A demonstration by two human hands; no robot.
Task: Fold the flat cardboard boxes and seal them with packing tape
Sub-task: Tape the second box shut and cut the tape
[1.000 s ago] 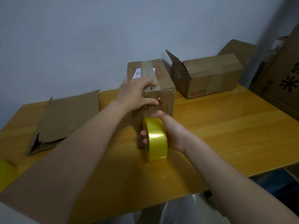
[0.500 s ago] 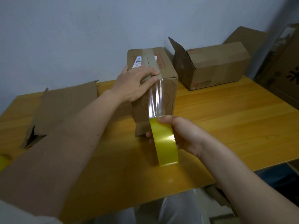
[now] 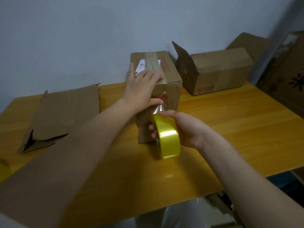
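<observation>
A folded cardboard box (image 3: 171,89) stands on the wooden table (image 3: 230,125), its top flaps closed. My left hand (image 3: 143,89) lies over the box's near top edge, with fingers on the top seam and the thumb pressed on the front face. My right hand (image 3: 185,129) grips a yellow roll of packing tape (image 3: 167,137) just in front of the box. A short clear strip of tape (image 3: 158,109) runs from the roll up to the front face beside my left thumb.
A flat unfolded cardboard box (image 3: 65,114) lies at the left of the table. Another box (image 3: 218,69) with an open end flap rests on its side at the back right. More cardboard (image 3: 286,71) leans at the far right. A second yellow roll (image 3: 4,171) peeks in at the left edge.
The roll has come back towards the box, so the long pulled-out strip is now short. My left hand has slid down over the edge, thumb now on the front face.
</observation>
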